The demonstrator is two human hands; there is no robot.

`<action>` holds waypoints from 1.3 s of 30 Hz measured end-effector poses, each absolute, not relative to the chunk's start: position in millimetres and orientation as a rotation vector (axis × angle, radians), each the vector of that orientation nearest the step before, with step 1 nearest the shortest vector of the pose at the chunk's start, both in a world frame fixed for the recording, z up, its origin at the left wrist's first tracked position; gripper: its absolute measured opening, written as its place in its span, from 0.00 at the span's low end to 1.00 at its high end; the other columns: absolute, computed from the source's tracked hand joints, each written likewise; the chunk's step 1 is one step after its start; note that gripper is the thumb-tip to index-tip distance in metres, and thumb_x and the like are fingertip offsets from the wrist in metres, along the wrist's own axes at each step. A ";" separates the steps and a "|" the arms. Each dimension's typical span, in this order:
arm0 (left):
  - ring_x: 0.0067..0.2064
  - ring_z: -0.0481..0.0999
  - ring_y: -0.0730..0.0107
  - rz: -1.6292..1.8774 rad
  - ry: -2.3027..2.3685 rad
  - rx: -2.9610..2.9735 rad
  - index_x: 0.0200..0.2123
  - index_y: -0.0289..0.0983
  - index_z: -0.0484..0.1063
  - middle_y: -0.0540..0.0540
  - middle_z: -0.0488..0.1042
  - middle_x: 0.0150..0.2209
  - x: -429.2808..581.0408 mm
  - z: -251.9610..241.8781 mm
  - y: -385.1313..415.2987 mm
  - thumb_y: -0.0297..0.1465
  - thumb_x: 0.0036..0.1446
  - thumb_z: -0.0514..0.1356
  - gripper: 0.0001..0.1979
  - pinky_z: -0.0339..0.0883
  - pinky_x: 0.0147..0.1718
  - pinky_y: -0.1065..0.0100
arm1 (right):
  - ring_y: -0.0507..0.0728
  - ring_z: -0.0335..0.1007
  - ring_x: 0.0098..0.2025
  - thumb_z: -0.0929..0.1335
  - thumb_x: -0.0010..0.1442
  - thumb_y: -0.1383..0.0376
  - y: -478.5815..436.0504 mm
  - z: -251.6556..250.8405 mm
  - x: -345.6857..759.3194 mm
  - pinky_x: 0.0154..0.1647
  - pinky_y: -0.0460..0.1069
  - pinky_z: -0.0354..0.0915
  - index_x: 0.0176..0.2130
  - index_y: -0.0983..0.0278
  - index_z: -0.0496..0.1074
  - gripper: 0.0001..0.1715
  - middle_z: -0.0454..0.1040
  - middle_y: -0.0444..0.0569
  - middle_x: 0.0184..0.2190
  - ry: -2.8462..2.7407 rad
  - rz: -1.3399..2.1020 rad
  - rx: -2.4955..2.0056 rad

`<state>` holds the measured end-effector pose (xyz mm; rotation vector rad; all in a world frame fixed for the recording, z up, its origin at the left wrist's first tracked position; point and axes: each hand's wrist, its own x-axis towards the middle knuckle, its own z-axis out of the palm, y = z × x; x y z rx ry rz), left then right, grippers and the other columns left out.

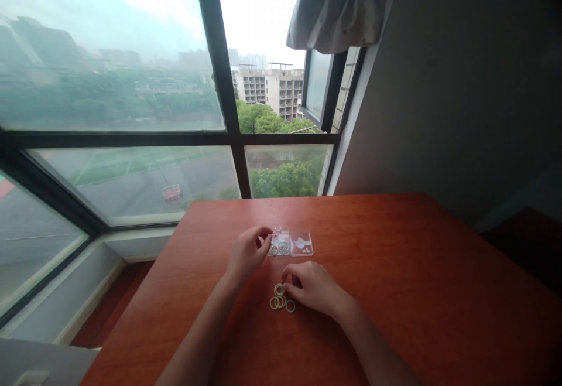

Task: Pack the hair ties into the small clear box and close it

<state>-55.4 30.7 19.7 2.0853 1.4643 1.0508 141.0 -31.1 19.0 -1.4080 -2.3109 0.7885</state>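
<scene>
A small clear plastic box [281, 247] with compartments lies on the table, with small rings in its front compartments. Its clear lid [301, 244] is flipped open flat to the right. My left hand [249, 252] is closed at the box's left edge, thumb and fingers curled against it. Nearer to me lies a little cluster of pale yellow rings [274, 303], with a bluish-grey ring [290, 306] beside them. My right hand [312, 285] reaches in from the right, its thumb and forefinger curled at the uppermost pale ring [279, 289].
The reddish-brown wooden table [395, 257] reaches up to the window frame [175, 139]. A grey curtain [338, 8] hangs at the upper right, by an open window pane [318, 84]. A dark wall [443, 93] rises on the right.
</scene>
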 end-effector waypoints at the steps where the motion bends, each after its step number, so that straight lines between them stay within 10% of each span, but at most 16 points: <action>1: 0.26 0.71 0.74 1.049 1.456 2.084 0.35 0.38 0.74 0.50 0.76 0.29 -55.2 19.8 30.4 0.34 0.58 0.56 0.08 0.62 0.26 0.74 | 0.51 0.72 0.31 0.67 0.58 0.64 -30.9 18.6 142.1 0.31 0.43 0.57 0.38 0.58 0.76 0.08 0.78 0.41 0.30 -2.313 0.797 -1.402; 39: 0.27 0.70 0.74 0.875 1.277 2.144 0.35 0.37 0.74 0.49 0.75 0.29 -46.7 22.1 23.4 0.32 0.58 0.57 0.07 0.62 0.27 0.74 | 0.55 0.74 0.34 0.63 0.65 0.62 -18.2 13.4 151.1 0.30 0.46 0.53 0.39 0.59 0.70 0.07 0.78 0.45 0.32 -2.098 0.408 -1.710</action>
